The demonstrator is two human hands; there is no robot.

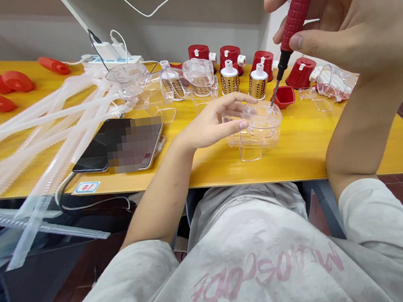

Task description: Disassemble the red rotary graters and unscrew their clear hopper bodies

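My right hand (347, 23) is raised at the upper right, its fingers closed round the red grip of a screwdriver (294, 21). The screwdriver slants down, and its tip meets the rim area of a clear plastic housing (265, 119); whether a screw sits there is too small to tell. My left hand (220, 122) grips this housing from its left side, with the thumb in front and fingers behind. The housing stands on the yellow table (300, 159) near the front edge. Behind it lies a small red cup-like part (284, 97).
Perforated metal drums (229, 81) and red cone-shaped parts (230, 58) line the back. More clear housings (130, 84) stand left of them. A dark tablet-like device (116, 143), long clear plastic strips (40, 140) and red oval pieces (17, 81) lie to the left.
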